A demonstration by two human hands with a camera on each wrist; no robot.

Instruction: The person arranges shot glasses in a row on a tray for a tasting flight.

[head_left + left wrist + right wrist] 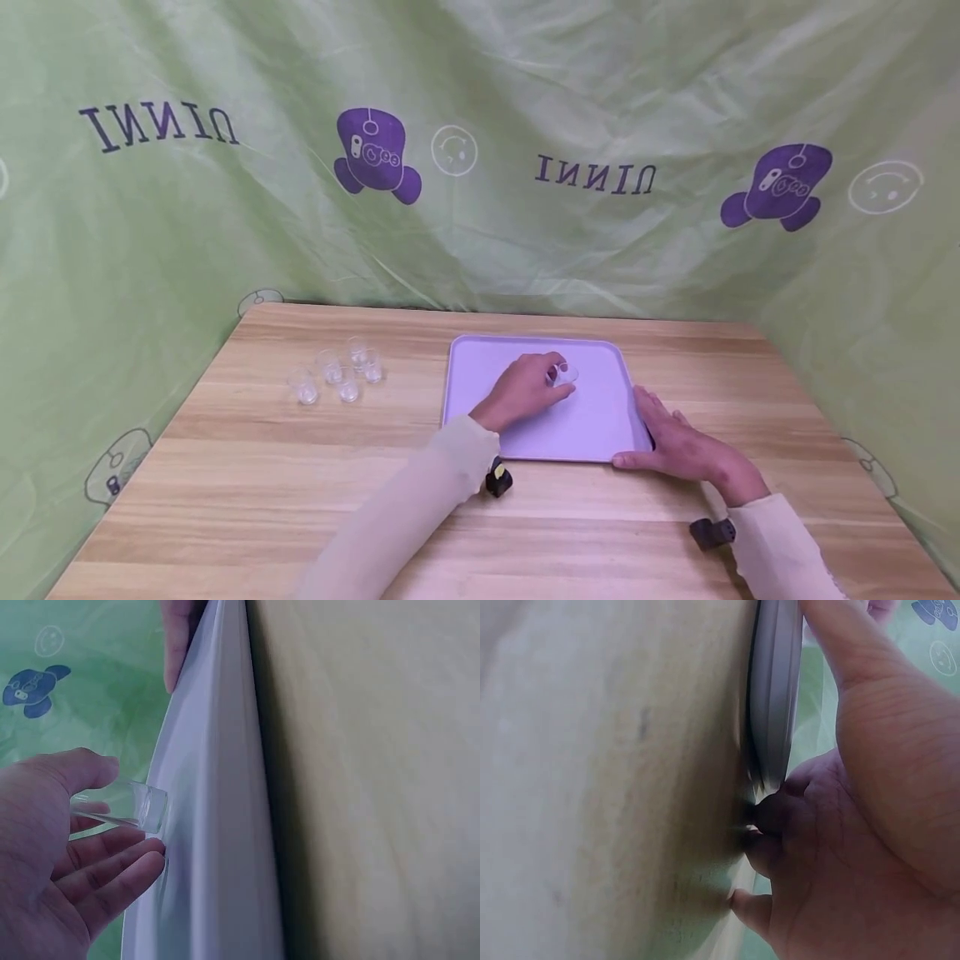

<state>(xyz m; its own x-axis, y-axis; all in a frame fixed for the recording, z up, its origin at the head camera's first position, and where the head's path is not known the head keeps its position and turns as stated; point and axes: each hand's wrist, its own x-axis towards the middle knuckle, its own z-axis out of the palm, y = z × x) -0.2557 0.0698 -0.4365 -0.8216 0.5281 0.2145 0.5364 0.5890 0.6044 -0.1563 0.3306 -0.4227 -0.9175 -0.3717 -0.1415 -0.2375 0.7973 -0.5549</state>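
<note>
In the head view my left hand [521,387] is over a lilac tray [480,358], its thumb and fingers around a small clear shot glass [564,375]. The left wrist view shows this glass [152,808] between thumb and fingers, its thick base right at the tray surface. My right hand [682,446] lies at the tray's near right corner. Its thumb stretches along the front edge, and the fingers extend along the right side. In the right wrist view, the right hand's fingertips [765,851] are down at the wooden table beside the tray rim [776,697].
Several more clear shot glasses [347,387] stand upright in a loose group on the wooden table [300,467], left of the tray. A green printed cloth [480,233] hangs behind the table and along both sides.
</note>
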